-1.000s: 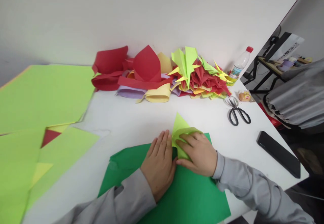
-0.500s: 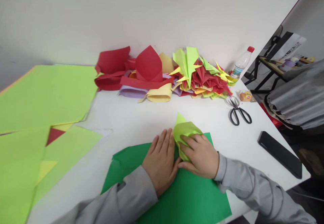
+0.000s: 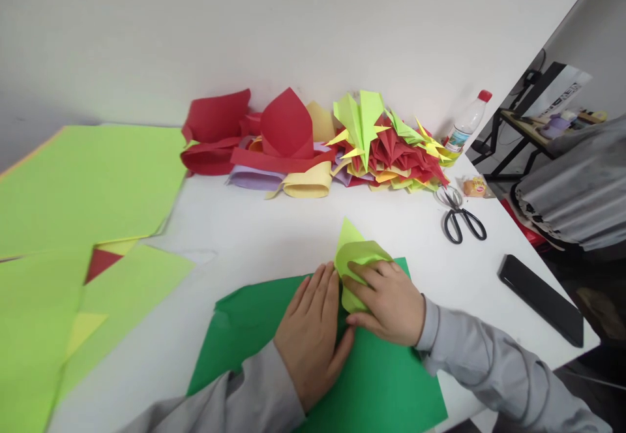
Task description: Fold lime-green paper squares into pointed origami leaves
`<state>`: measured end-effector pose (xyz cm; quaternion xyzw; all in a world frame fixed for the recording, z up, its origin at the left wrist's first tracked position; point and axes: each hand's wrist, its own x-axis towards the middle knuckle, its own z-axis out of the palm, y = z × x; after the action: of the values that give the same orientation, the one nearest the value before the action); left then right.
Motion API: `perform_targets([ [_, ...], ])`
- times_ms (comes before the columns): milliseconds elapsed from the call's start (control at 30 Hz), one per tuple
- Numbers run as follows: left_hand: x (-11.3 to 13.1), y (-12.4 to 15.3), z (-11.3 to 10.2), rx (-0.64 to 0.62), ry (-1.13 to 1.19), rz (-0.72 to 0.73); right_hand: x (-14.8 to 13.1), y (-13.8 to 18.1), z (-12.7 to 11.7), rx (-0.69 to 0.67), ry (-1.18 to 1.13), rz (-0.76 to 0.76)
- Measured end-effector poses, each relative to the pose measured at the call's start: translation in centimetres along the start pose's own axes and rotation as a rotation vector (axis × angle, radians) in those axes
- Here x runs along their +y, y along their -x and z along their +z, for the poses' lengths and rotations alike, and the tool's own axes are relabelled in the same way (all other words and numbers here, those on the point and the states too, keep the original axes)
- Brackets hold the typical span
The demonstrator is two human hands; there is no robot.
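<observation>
A folded piece of lime-green paper (image 3: pixel 362 249), with a pointed tip at its far end, lies on top of a dark green sheet (image 3: pixel 381 381). My right hand (image 3: pixel 384 299) rests over the folded paper, its fingers spread across the raised flap and its thumb reaching toward my other hand. Flat beside the paper's left edge lies my left hand (image 3: pixel 313 332), fingers straight and close together, thumb out, on the green sheet. Part of the fold is hidden under my right fingers.
Large lime sheets (image 3: pixel 98 192) cover the left side of the white table (image 3: pixel 264 237). Along the wall sit red paper shapes (image 3: pixel 288 123), a pile of folded paper pieces (image 3: pixel 391 146) and a plastic bottle (image 3: pixel 462 130). Scissors (image 3: pixel 457 214) and a black phone (image 3: pixel 540 299) lie to the right.
My left hand has drawn slightly toward me, and its thumb has parted a little from my right thumb. My right hand stays on the folded paper almost unmoved.
</observation>
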<state>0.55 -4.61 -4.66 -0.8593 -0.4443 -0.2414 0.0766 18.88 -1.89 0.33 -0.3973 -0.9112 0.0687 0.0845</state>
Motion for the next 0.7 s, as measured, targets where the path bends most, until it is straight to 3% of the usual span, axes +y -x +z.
perform_targets([
  [367,0.0,-0.2,-0.3,-0.007,-0.043,-0.010,0.1,0.0,0.1,0.027,-0.021,0.007],
  [700,-0.5,-0.1,0.2,-0.077,0.116,-0.135,-1.7,-1.6,-0.3,0.056,0.076,0.119],
])
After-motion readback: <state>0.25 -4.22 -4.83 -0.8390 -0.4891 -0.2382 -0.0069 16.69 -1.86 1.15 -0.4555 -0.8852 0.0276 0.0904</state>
